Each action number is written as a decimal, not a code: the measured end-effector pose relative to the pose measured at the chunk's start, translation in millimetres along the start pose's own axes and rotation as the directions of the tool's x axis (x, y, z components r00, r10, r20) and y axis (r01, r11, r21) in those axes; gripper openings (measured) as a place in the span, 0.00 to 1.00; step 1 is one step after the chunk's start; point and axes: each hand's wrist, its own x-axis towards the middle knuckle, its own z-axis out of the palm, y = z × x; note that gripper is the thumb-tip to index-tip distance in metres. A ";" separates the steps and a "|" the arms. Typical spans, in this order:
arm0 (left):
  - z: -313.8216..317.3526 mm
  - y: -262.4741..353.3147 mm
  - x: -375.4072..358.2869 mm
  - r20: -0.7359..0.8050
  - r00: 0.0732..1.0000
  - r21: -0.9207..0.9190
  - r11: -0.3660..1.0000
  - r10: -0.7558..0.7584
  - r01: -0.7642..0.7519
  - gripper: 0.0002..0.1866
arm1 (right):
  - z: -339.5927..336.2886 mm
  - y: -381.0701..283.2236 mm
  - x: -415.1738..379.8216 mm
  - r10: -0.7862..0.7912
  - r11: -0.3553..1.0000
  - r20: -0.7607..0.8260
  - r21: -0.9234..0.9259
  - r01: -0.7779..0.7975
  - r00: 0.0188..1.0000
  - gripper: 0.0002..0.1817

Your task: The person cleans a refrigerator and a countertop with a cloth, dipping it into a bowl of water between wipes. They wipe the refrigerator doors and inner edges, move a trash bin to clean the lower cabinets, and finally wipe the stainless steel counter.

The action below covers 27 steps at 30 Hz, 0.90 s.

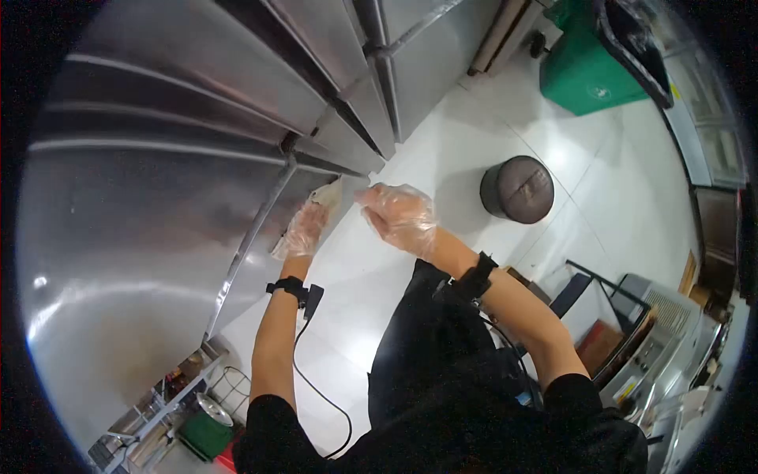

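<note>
Black sleeves point(442, 426) and a black apron front fill the bottom of the view, nearest the camera, and both bare forearms reach up and away from them toward a wall of stainless steel refrigerator doors point(158, 197). Each wrist carries a black strap; a thin black cable point(316, 387) hangs from the one on the left wrist and loops down along the body.

The left hand point(304, 229), in a clear plastic glove, is raised close against the lower steel door, fingers curled around a small pale wrapped item point(330, 193) whose tip sticks up above the fingertips. The glove is crumpled, so how tightly the fingers close on it cannot be told exactly, but the item sits in that hand's grip.

The right hand point(399, 215), also gloved, is held just beside it, forearm angled in from the right, wrist bent, fingers loosely bunched and pointing toward the wrapped item; whether they touch it cannot be told.

Beyond the hands, on the white tiled floor point(474, 126), stands a dark round bin point(517, 188), and further off a green wheeled waste bin point(588, 71). A steel appliance point(655, 332) sits at the right edge
</note>
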 end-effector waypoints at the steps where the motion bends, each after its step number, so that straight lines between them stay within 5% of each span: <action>1: 15.6 13.2 1.3 -0.025 0.999 0.295 0.955 0.045 -0.035 0.27 | 1.9 1.1 10.1 -0.016 1.000 0.011 0.008 0.015 1.000 0.13; 2: 28.1 24.0 4.9 0.007 0.997 0.734 0.677 0.075 -0.056 0.26 | -0.3 3.5 17.2 -0.034 0.999 0.071 -0.007 0.035 0.997 0.12; 3: 48.9 41.8 4.4 0.067 0.998 0.972 -0.224 0.004 -0.065 0.25 | -0.2 5.3 23.4 -0.044 0.999 0.135 -0.020 0.047 0.990 0.12; 4: 69.8 55.9 6.5 0.057 0.994 0.796 -0.598 -0.090 -0.099 0.24 | 3.5 12.0 27.0 -0.044 0.999 0.142 -0.011 0.046 0.989 0.12; 7: 98.9 70.9 12.0 -0.044 0.981 0.653 -0.748 -0.191 -0.116 0.21 | 11.8 27.0 39.2 -0.091 0.996 0.158 0.019 0.090 0.983 0.11; 9: 95.2 62.7 15.8 -0.084 0.977 0.657 -0.748 -0.197 -0.094 0.20 | 16.3 28.9 49.7 -0.039 0.998 0.375 -0.036 0.057 0.926 0.11; 10: 75.2 38.2 15.7 -0.055 0.998 0.998 -0.020 0.018 0.055 0.19 | 19.7 31.6 53.9 -0.061 0.996 0.388 -0.031 0.079 0.920 0.11; 11: 65.4 22.7 13.6 -0.189 0.961 0.683 0.730 0.204 -0.021 0.18 | 25.5 35.8 56.8 -0.116 0.991 0.421 -0.016 0.135 0.900 0.10; 12: 76.9 23.1 11.2 -0.211 0.951 0.679 0.734 0.228 -0.026 0.18 | 30.4 40.3 59.6 -0.174 0.981 0.452 0.000 0.195 0.875 0.09; 13: 100.0 27.4 9.3 -0.131 0.948 0.988 0.112 0.290 0.103 0.20 | 35.3 44.7 61.5 -0.203 0.974 0.469 0.008 0.226 0.860 0.09; 14: 120.0 31.1 8.3 -0.056 0.958 0.800 -0.562 0.281 0.212 0.22 | 41.6 48.2 64.3 -0.236 0.969 0.520 0.058 0.242 0.821 0.09; 15: 133.3 32.5 8.4 -0.433 0.901 0.782 -0.494 0.007 0.379 0.28 | 45.7 49.0 69.2 -0.273 0.960 0.567 0.110 0.257 0.777 0.09; 17: 147.2 20.4 18.0 -0.683 0.726 0.706 -0.187 0.076 0.683 0.34 | 56.4 56.5 74.3 -0.301 0.952 0.626 0.240 0.190 0.719 0.12; 18: 158.9 15.4 14.0 -0.536 0.774 0.814 -0.036 0.338 0.579 0.36 | 66.7 66.9 72.4 -0.336 0.939 0.645 0.288 0.190 0.687 0.13; 19: 175.1 19.2 16.6 -0.641 0.702 0.766 0.201 0.311 0.610 0.35 | 64.9 67.4 81.6 -0.331 0.944 0.784 0.270 0.192 0.525 0.20; 20: 190.5 24.1 15.6 -0.730 0.632 0.673 0.431 0.259 0.601 0.35 | 63.3 65.0 84.8 -0.281 0.959 0.839 0.229 0.165 0.467 0.24; 21: 170.0 -18.8 11.8 -0.835 0.504 0.481 0.736 0.220 0.476 0.34 | 61.3 61.5 86.9 -0.227 0.972 0.887 0.181 0.149 0.403 0.28; 23: 190.2 -34.3 10.2 -0.801 0.523 0.483 0.831 0.292 0.276 0.33 | 65.7 74.0 92.3 -0.278 0.960 0.898 0.251 0.122 0.340 0.32; 24: 217.8 -26.1 15.3 -0.924 0.379 0.010 0.992 0.058 -0.127 0.31 | 69.6 81.5 92.0 -0.322 0.947 0.881 0.292 0.138 0.345 0.33; 27: 264.1 -26.9 12.5 -0.949 0.316 -0.150 0.862 0.012 -0.485 0.27 | 92.3 102.9 76.9 -0.172 0.981 0.949 0.189 -0.039 0.264 0.42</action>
